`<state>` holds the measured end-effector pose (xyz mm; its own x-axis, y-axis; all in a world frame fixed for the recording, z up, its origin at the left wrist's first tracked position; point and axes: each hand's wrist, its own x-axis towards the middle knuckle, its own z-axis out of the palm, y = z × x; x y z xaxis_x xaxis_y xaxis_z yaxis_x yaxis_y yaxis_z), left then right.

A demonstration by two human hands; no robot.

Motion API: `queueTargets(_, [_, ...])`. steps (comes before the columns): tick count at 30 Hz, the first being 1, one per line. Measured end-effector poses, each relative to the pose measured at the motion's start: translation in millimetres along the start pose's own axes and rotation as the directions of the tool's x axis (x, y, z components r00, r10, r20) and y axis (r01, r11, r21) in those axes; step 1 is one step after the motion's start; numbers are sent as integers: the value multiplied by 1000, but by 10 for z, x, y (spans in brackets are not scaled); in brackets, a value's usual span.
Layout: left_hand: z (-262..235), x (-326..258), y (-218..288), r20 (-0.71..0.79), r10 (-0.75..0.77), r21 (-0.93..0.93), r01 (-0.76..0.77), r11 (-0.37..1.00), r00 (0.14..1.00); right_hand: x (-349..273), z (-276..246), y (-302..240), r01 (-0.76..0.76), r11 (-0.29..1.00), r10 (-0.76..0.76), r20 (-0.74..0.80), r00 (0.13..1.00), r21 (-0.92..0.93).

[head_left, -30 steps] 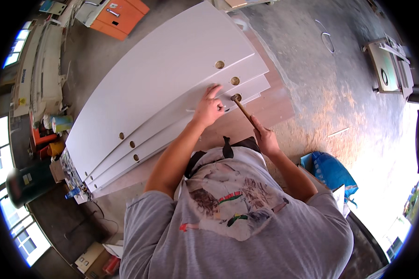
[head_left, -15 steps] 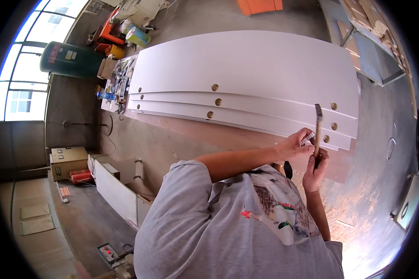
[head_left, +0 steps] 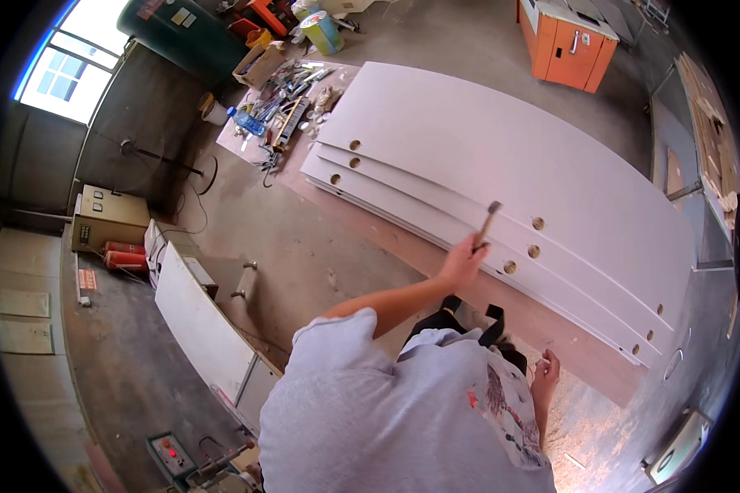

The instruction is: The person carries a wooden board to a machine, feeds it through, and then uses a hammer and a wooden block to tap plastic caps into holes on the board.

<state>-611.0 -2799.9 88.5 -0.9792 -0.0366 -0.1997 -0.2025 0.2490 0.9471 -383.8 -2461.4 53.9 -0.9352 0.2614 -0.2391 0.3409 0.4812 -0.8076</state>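
My left hand (head_left: pixel 464 264) is wrapped round the wooden handle of a hammer (head_left: pixel 487 225), its dark head tilted up and away over the near edges of the panels. Beneath it lies a stack of long white panels (head_left: pixel 501 140), their near edges stepped like stairs. Round holes (head_left: pixel 534 251) run along those edges, rough and brownish inside. Close to my body on the right, my right hand (head_left: pixel 544 375) is held with its fingers curled together. Something small and pale may be in them, but I cannot make it out.
Hand tools and a blue plastic bottle (head_left: pixel 248 122) crowd the table's far left end. An orange cabinet (head_left: pixel 574 54) stands beyond the panels. At left are a white board (head_left: pixel 201 308), red extinguishers (head_left: pixel 126 256) and a control box (head_left: pixel 171 457). Wood shavings lie on the floor at right.
The hammer has passed from my right hand to my left, which has moved left over the panel edges. My right hand has dropped back towards my body. The view has turned and shifted.
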Motion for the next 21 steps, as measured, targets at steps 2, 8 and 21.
queueTargets(2, [-700, 40, -339, -191, -73, 11, 77, 997, 979, -81, 301, 89, -17, 1000, 16, 108, 994, 11])
queueTargets(8, [-2508, -101, -1526, -666, -85, 67, 173, 983, 741, -160, 1002, -157, -94, 994, 105, 328, 939, -48])
queueTargets(21, [-5542, 1092, -1472, -562, 84, 664, 389, 638, 823, -1807, 2553, 948, -628, 778, 628, 47, 777, -21])
